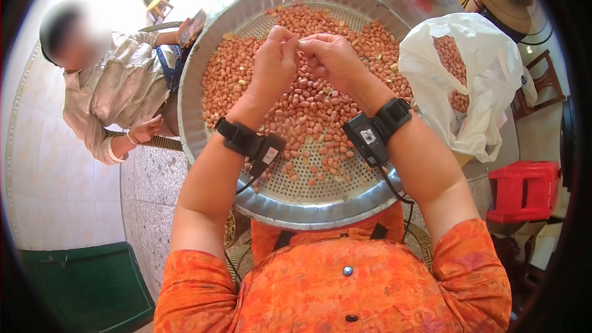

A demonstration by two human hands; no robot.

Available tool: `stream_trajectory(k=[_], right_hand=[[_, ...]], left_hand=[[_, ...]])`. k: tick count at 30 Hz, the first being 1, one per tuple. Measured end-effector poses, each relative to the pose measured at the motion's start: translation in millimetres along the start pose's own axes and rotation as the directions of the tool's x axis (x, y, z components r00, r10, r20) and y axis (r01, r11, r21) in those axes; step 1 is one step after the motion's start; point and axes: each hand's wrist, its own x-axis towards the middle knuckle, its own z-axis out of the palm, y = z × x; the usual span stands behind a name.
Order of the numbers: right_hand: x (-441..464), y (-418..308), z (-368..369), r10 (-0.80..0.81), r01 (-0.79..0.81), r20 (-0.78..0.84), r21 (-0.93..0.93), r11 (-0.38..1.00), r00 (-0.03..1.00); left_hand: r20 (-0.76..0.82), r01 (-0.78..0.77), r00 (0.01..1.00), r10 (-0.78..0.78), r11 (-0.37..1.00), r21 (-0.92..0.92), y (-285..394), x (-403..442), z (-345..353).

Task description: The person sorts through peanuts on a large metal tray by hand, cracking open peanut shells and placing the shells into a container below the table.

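The peanuts lie spread across the wide metal tray in front of me, thickest through the middle and far side, with drilled holes showing bare toward the near edge. What I would watch for first is a fumble: my left hand and right hand meet above the peanuts, and if my fingertips slipped, any small piece between them would drop in among the rest and be hard to find. A cable runs from the black box strapped at my right wrist down over the near right rim, and it could snag there if I pulled back sharply. The white bag, with more peanuts inside, sits just beside the tray on the right, so a careless swing of my right arm could knock it and spill some. My forearms reach in over the near rim, elbows wide, hands angled inward toward each other. On both hands the thumb and fingers are drawn together in a pinch, but I cannot tell whether a peanut is caught there
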Motion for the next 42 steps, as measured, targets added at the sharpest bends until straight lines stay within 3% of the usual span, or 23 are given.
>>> stream_trajectory(k=[5,11,13,14,16,17,19,23,25,29,31,32,34,35,36,37,38,39,40,41,42], right_hand=[[-7.4,-6.8,8.6,-0.016,0.018,-0.035,0.079,0.997,0.999],[-7.4,2.3,12.4,0.015,-0.003,-0.049,0.224,0.975,0.999],[-6.8,4.0,13.3,0.019,-0.006,-0.058,0.216,0.976,0.998],[-6.3,4.6,14.0,0.020,-0.006,-0.068,0.209,0.978,0.997],[-6.5,4.9,15.5,0.010,0.005,-0.072,0.194,0.981,0.997],[-7.2,5.5,16.3,-0.001,0.016,-0.080,0.180,0.984,0.997],[-10.7,4.9,19.8,0.008,0.009,-0.101,0.168,0.986,0.995],[-10.7,4.4,20.0,0.015,-0.002,-0.081,0.162,0.987,0.997],[-9.0,5.8,18.1,-0.005,0.017,-0.065,0.183,0.983,0.998],[-6.5,2.8,11.9,0.008,-0.014,0.023,0.259,0.966,1.000],[-3.7,1.4,7.2,0.056,-0.058,0.015,0.280,0.958,0.998],[-2.0,0.2,3.9,0.104,-0.101,0.005,0.302,0.948,0.995],[4.7,1.1,-8.9,0.185,-0.198,0.071,0.304,0.932,0.980],[7.6,3.5,-14.1,0.260,-0.290,0.137,0.300,0.909,0.956],[5.7,0.1,-11.1,0.261,-0.292,0.138,0.299,0.908,0.955],[3.1,-5.4,-7.9,0.261,-0.261,0.020,-0.028,0.965,0.965],[1.4,-8.6,-5.6,0.220,-0.238,-0.090,-0.355,0.904,0.971],[1.8,-5.9,-7.1,0.221,-0.238,-0.090,-0.355,0.904,0.971],[2.8,-1.0,-10.4,0.006,-0.056,-0.078,-0.653,0.755,0.997],[3.5,2.2,-13.3,-0.192,0.101,0.007,-0.869,0.484,0.981],[4.4,2.8,-15.2,-0.191,0.100,0.007,-0.870,0.483,0.982]], left_hand=[[-0.025,-0.135,0.991,0.134,0.990,-0.039,-2.0,0.2,3.4],[-0.123,-0.139,0.979,0.164,0.971,0.192,4.6,-4.3,9.7],[-0.106,-0.033,0.994,0.027,0.997,-0.064,-0.5,-1.3,11.3],[-0.110,-0.033,0.994,0.026,0.997,-0.063,-3.1,-1.7,11.6],[-0.019,0.183,0.979,-0.204,0.910,-0.371,3.0,-2.8,9.9],[-0.022,0.184,0.978,-0.206,0.910,-0.371,6.0,-3.2,9.1],[0.043,0.330,0.933,-0.356,0.806,-0.491,10.6,-3.6,7.8],[0.075,0.352,0.929,-0.363,0.800,-0.486,8.5,0.8,2.9],[0.273,0.441,0.891,-0.361,0.558,-0.703,7.3,2.0,-5.9],[0.334,0.440,0.896,-0.293,0.476,-0.762,2.4,5.4,-13.9],[0.317,0.374,0.926,-0.204,0.600,-0.708,1.1,7.9,-18.3],[0.316,0.375,0.926,-0.206,0.598,-0.709,-0.3,9.8,-21.2],[0.156,0.225,0.972,-0.174,0.875,-0.429,-4.1,14.1,-28.0],[0.154,0.225,0.973,-0.174,0.875,-0.429,-11.9,17.0,-29.7],[0.053,0.141,0.990,-0.133,0.970,-0.200,-19.4,18.9,-30.5],[-0.034,0.069,0.997,-0.068,0.996,0.049,-26.9,20.4,-32.4],[-0.035,0.071,0.997,-0.070,0.996,0.048,-34.3,22.1,-36.3],[-0.083,0.068,0.995,-0.051,0.973,0.221,-33.7,22.7,-41.0],[-0.128,0.071,0.992,-0.023,0.920,0.386,-33.1,23.0,-44.4],[-0.128,0.071,0.991,-0.023,0.920,0.385,-32.4,23.0,-46.5],[-0.116,0.123,0.990,-0.084,0.912,0.391,-31.2,22.8,-48.2]])
